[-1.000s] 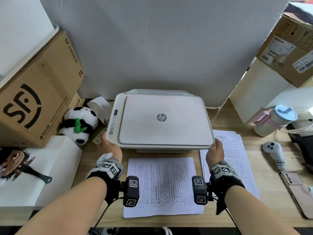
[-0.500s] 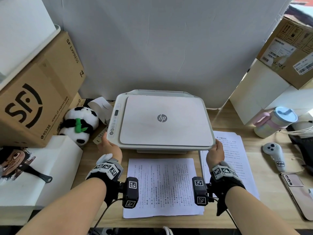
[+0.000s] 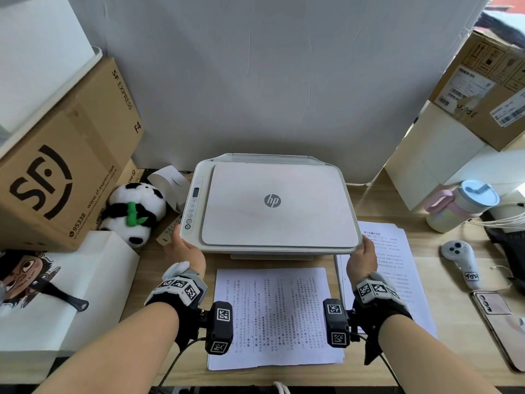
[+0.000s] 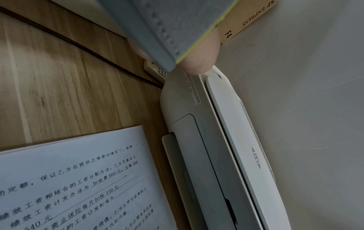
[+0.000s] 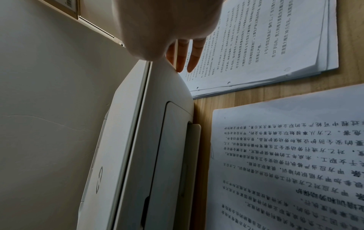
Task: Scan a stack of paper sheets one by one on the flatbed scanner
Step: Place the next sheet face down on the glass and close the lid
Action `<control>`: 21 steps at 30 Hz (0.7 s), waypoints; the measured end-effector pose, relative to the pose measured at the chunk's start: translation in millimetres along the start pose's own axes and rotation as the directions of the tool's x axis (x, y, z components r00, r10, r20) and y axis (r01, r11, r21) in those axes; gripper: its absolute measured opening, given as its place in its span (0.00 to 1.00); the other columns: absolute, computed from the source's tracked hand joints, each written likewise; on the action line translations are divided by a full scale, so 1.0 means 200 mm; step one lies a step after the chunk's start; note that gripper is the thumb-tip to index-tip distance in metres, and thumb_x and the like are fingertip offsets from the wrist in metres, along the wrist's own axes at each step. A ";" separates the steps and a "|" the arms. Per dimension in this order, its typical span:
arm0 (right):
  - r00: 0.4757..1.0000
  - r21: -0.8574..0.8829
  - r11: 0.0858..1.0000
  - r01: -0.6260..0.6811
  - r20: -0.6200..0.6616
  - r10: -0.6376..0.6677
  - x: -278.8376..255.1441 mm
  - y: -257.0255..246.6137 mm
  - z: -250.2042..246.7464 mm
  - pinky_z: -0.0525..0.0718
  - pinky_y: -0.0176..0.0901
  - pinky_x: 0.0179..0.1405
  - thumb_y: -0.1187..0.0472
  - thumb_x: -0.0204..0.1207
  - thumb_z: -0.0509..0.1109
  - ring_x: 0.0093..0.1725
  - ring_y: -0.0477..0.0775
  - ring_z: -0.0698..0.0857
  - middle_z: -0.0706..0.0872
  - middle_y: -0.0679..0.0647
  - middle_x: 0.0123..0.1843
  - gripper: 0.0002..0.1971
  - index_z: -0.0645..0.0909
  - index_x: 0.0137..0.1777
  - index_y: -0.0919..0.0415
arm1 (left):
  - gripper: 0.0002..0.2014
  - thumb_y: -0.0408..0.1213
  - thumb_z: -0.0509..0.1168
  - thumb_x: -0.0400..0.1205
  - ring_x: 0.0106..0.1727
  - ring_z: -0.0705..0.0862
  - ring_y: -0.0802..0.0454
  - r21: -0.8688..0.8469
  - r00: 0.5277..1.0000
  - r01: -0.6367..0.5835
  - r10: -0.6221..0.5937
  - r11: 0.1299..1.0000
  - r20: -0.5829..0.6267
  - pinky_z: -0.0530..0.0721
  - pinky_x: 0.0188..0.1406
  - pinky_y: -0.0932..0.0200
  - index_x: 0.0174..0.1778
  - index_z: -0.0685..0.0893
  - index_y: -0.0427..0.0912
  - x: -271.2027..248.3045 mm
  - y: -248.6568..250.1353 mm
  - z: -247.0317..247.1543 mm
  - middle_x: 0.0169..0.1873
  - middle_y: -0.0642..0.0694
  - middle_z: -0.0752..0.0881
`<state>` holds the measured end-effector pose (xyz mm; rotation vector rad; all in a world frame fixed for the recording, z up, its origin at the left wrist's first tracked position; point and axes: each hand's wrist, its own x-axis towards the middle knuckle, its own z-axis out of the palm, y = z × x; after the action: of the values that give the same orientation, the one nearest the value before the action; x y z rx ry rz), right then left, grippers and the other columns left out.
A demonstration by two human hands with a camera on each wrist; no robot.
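The white HP flatbed scanner (image 3: 272,206) stands mid-desk with its lid closed. My left hand (image 3: 184,248) grips its front left corner; the thumb (image 4: 199,60) lies on top, and the other fingers are hidden. My right hand (image 3: 362,255) holds the front right corner, thumb over the top edge and fingers (image 5: 195,54) stretched along the scanner's (image 5: 138,140) right side. One printed sheet (image 3: 272,317) lies flat on the desk in front of the scanner. A stack of printed sheets (image 3: 397,268) lies to the right, partly under my right hand.
A panda plush (image 3: 133,214) and an SF cardboard box (image 3: 62,166) crowd the left, with a white box (image 3: 71,294) nearer me. On the right are a pastel bottle (image 3: 460,206), a white controller (image 3: 460,260), a phone (image 3: 497,322) and stacked boxes (image 3: 426,166).
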<state>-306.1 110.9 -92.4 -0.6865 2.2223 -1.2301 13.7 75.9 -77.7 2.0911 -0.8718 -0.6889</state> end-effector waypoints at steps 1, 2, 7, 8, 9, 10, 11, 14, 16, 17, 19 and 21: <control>1.000 -0.001 1.000 0.003 0.000 -0.003 0.00 0.00 0.00 0.72 0.52 0.66 0.62 0.87 0.50 0.67 0.67 0.77 0.80 0.63 0.68 0.18 0.73 0.72 0.62 | 0.24 0.29 0.46 0.87 0.70 0.71 0.34 -0.004 1.000 0.000 0.000 1.000 0.000 0.68 0.68 0.44 0.78 0.67 0.48 0.00 0.00 0.00 0.71 0.31 0.69; 1.000 -0.001 1.000 0.005 0.001 -0.005 0.00 0.00 0.00 0.72 0.52 0.66 0.62 0.87 0.50 0.67 0.67 0.77 0.80 0.63 0.68 0.18 0.73 0.72 0.62 | 0.24 0.29 0.46 0.87 0.70 0.71 0.35 -0.006 1.000 0.000 0.000 1.000 0.000 0.68 0.68 0.45 0.78 0.67 0.48 0.00 0.00 0.00 0.71 0.31 0.69; 1.000 -0.002 1.000 0.003 0.016 -0.003 -0.01 -0.01 -0.01 0.72 0.51 0.66 0.61 0.87 0.50 0.67 0.67 0.76 0.80 0.63 0.69 0.19 0.72 0.72 0.62 | 0.24 0.29 0.46 0.87 0.69 0.71 0.35 -0.001 1.000 -0.005 0.005 1.000 -0.002 0.68 0.67 0.45 0.78 0.66 0.48 0.00 0.00 0.00 0.71 0.31 0.69; 1.000 -0.004 1.000 0.003 0.017 -0.003 -0.01 -0.01 -0.01 0.72 0.51 0.66 0.61 0.87 0.50 0.67 0.67 0.76 0.80 0.63 0.69 0.19 0.72 0.72 0.62 | 0.24 0.29 0.46 0.87 0.69 0.71 0.35 0.001 1.000 -0.007 0.007 1.000 -0.001 0.68 0.67 0.45 0.78 0.67 0.48 0.00 0.00 0.00 0.70 0.30 0.69; 1.000 -0.006 1.000 0.003 0.016 -0.003 -0.01 -0.01 -0.01 0.72 0.51 0.65 0.61 0.87 0.50 0.67 0.67 0.76 0.80 0.63 0.69 0.19 0.72 0.72 0.62 | 0.23 0.29 0.46 0.87 0.69 0.71 0.34 0.005 1.000 -0.010 0.010 1.000 0.000 0.68 0.67 0.45 0.78 0.67 0.48 0.00 -0.01 0.00 0.70 0.30 0.70; 1.000 -0.008 1.000 0.005 0.011 -0.005 -0.01 -0.01 -0.01 0.72 0.51 0.65 0.62 0.87 0.50 0.67 0.67 0.76 0.80 0.63 0.69 0.18 0.73 0.72 0.63 | 0.23 0.29 0.46 0.87 0.69 0.71 0.34 0.008 1.000 -0.011 0.011 1.000 0.000 0.68 0.67 0.45 0.78 0.67 0.48 0.00 -0.01 0.00 0.70 0.30 0.70; 1.000 -0.010 1.000 0.009 0.007 -0.009 -0.01 -0.01 -0.01 0.72 0.51 0.65 0.62 0.87 0.50 0.67 0.67 0.77 0.80 0.64 0.68 0.18 0.73 0.72 0.63 | 0.23 0.30 0.46 0.87 0.69 0.71 0.34 0.010 1.000 -0.009 0.009 1.000 0.000 0.68 0.67 0.45 0.78 0.67 0.48 0.01 -0.01 0.00 0.70 0.30 0.70; 1.000 -0.010 1.000 0.010 0.004 -0.010 -0.01 -0.01 -0.01 0.72 0.51 0.65 0.62 0.87 0.50 0.67 0.67 0.77 0.80 0.64 0.68 0.18 0.73 0.72 0.63 | 0.23 0.31 0.46 0.87 0.69 0.71 0.34 0.009 1.000 -0.007 0.007 1.000 -0.003 0.68 0.67 0.44 0.78 0.67 0.48 0.01 -0.02 0.00 0.70 0.30 0.70; 1.000 -0.008 1.000 0.008 0.006 -0.008 -0.01 -0.01 -0.01 0.72 0.51 0.66 0.61 0.87 0.50 0.68 0.67 0.76 0.79 0.64 0.69 0.19 0.73 0.72 0.63 | 0.23 0.30 0.46 0.87 0.69 0.72 0.34 0.005 1.000 -0.013 0.013 1.000 -0.010 0.68 0.67 0.45 0.78 0.68 0.48 0.01 -0.02 0.01 0.69 0.30 0.70; 1.000 -0.007 1.000 0.008 0.006 -0.008 -0.01 -0.01 -0.01 0.72 0.51 0.66 0.61 0.87 0.50 0.68 0.67 0.76 0.80 0.64 0.69 0.19 0.73 0.72 0.63 | 0.23 0.30 0.46 0.87 0.69 0.72 0.34 0.003 1.000 -0.014 0.014 1.000 -0.010 0.68 0.67 0.45 0.78 0.68 0.47 0.01 -0.02 0.01 0.69 0.30 0.70; 1.000 -0.003 1.000 0.011 0.003 -0.011 -0.01 -0.01 -0.01 0.72 0.50 0.66 0.62 0.87 0.50 0.67 0.67 0.77 0.80 0.64 0.69 0.18 0.73 0.72 0.63 | 0.23 0.30 0.46 0.87 0.68 0.72 0.34 0.000 1.000 -0.010 0.010 1.000 -0.004 0.68 0.67 0.45 0.78 0.67 0.47 0.01 -0.02 0.00 0.69 0.30 0.70; 1.000 0.000 1.000 0.014 0.002 -0.014 -0.01 -0.01 -0.01 0.72 0.50 0.65 0.62 0.87 0.50 0.67 0.67 0.77 0.80 0.64 0.68 0.18 0.73 0.72 0.63 | 0.23 0.30 0.46 0.87 0.68 0.72 0.34 0.003 1.000 -0.002 0.002 1.000 0.004 0.68 0.67 0.45 0.78 0.66 0.48 0.01 -0.02 0.00 0.70 0.30 0.70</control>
<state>-304.8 112.6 -89.7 -0.7046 2.2195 -1.2355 15.5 76.0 -80.8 2.0918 -0.8776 -0.6913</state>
